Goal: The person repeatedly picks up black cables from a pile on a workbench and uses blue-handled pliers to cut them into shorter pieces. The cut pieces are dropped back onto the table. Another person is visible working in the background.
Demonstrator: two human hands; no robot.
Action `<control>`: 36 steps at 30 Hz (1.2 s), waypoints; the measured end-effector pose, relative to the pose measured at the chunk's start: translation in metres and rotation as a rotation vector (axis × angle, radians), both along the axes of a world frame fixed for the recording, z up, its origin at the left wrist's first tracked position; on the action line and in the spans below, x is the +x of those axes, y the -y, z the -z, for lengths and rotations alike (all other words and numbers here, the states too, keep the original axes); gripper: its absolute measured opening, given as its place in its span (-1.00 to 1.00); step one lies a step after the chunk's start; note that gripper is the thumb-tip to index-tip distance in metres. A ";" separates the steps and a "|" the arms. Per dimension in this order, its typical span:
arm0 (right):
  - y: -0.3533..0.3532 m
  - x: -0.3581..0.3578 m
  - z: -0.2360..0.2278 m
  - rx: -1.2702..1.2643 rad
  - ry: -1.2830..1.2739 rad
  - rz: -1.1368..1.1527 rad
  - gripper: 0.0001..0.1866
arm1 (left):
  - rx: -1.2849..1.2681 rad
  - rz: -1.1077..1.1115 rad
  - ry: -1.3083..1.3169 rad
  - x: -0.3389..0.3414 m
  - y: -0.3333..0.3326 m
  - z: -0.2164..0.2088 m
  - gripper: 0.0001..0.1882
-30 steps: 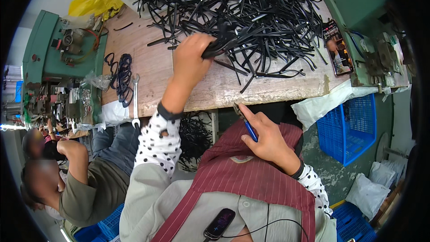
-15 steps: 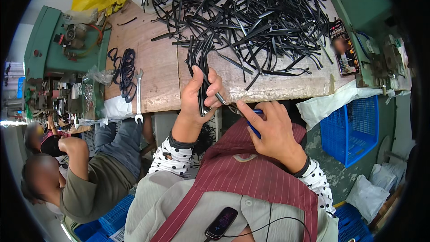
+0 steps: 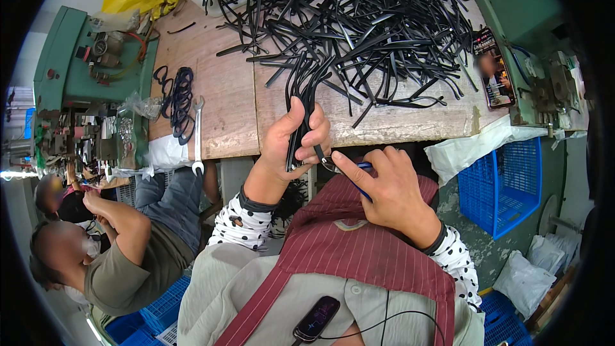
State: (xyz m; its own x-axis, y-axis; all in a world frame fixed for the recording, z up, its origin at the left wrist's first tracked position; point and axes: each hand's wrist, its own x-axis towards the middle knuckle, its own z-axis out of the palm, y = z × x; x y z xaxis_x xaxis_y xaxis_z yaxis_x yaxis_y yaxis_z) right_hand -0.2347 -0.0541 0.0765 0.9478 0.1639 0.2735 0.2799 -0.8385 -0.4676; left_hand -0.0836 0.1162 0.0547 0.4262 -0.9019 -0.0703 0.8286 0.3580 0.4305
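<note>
My left hand [image 3: 282, 144] is closed around a bunch of black eyeglass temples [image 3: 301, 83], whose curved tips fan out toward the pile. One temple stands apart from the bunch, its end pointing down toward my right hand. In my right hand [image 3: 400, 192] are small blue-handled pliers [image 3: 362, 191], with the index finger stretched along them. Their metal jaws [image 3: 328, 163] are at the lower end of that temple; whether they grip it is too small to tell. Beyond my hands a large heap of black temples [image 3: 378, 38] covers the wooden table [image 3: 224, 96].
A wrench [image 3: 198, 131] and a dark coiled cord [image 3: 182, 102] lie on the table's left. Green machines [image 3: 64, 83] flank it. A phone [image 3: 493, 67] leans at the right. Blue crates [image 3: 500, 186] stand below. A co-worker [image 3: 134, 250] sits at the left.
My left hand has shifted slightly right and the bunch now fans wider. The temple end and the pliers' jaws have come together, with my right index finger reaching farther down-left.
</note>
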 end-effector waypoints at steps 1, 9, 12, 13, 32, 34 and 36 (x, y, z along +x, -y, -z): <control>0.001 0.000 0.000 0.018 -0.019 0.001 -0.26 | 0.017 -0.090 0.033 -0.003 0.001 -0.001 -0.52; -0.002 -0.002 0.004 0.267 -0.194 0.059 -0.14 | 0.164 -0.831 0.641 -0.048 0.014 0.001 -0.49; -0.004 -0.002 0.000 0.455 -0.275 0.057 -0.14 | 0.273 -0.965 0.832 -0.059 0.020 0.003 -0.47; -0.004 -0.001 0.001 0.478 -0.292 0.055 -0.15 | 0.317 -0.972 0.919 -0.060 0.020 0.003 -0.47; 0.002 -0.008 0.001 0.535 -0.486 0.113 -0.13 | 0.881 -0.595 0.632 0.003 0.027 0.016 -0.65; 0.000 -0.011 0.001 0.528 -0.476 0.112 -0.13 | 1.261 -0.491 1.088 0.024 0.037 0.017 -0.62; -0.003 -0.013 0.007 0.523 -0.446 0.102 -0.12 | 1.370 -0.374 1.334 0.032 0.048 0.018 -0.65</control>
State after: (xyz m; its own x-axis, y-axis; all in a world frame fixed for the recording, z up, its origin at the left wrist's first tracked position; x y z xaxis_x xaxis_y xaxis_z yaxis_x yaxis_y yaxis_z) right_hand -0.2473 -0.0512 0.0694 0.9917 0.0205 -0.1268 -0.1012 -0.4832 -0.8696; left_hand -0.0518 0.0687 0.0369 0.9183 -0.3920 -0.0551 -0.2386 -0.6592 0.7131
